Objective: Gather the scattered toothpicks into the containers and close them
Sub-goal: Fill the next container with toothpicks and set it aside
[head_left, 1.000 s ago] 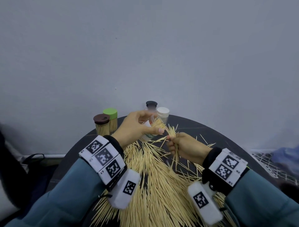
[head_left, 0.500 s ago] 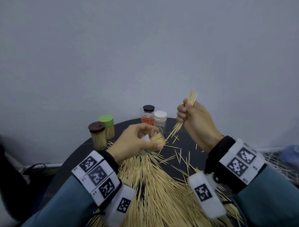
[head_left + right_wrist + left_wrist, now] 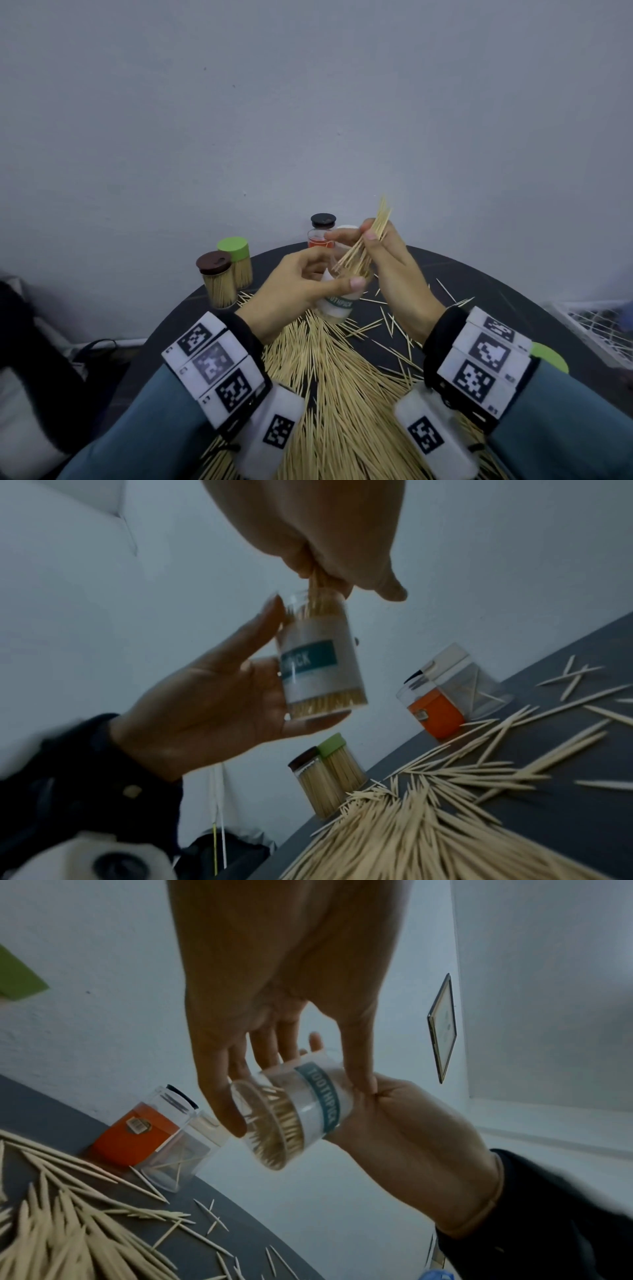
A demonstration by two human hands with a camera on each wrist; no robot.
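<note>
The person's left hand point(image 3: 301, 281) is wrapped round a clear jar point(image 3: 320, 666) with a teal label, fingers on one side and thumb on the other. The jar is held up off the worktop point(image 3: 496, 291), over the far end of the big heap, and it tips a little, its open mouth pointing up and to the right. It already looks quite full of sticks.

The right hand point(image 3: 387, 270) pinches a bundle of toothpicks point(image 3: 368, 245) between thumb and fingers. That grip is tight and small, just above the jar's mouth. The bundle's long line runs slanted, top ends far and right, bottom ends down and left, right at the mouth. From the right wrist view the lowest tips seem to be going in. I think the next move needs the bundle to line up with the jar's own long line, or the tips may catch on the rim.

There is plenty of open air above both hands. Below them lies the big heap of loose toothpicks point(image 3: 342, 394), nearer the person. At the far left stand two shut jars, a brown-lidded one point(image 3: 215, 277) and a green-lidded one point(image 3: 238, 260). An orange jar point(image 3: 137, 1131) stands at the far edge, just behind the hands. Most of the job is left, I'd say.
</note>
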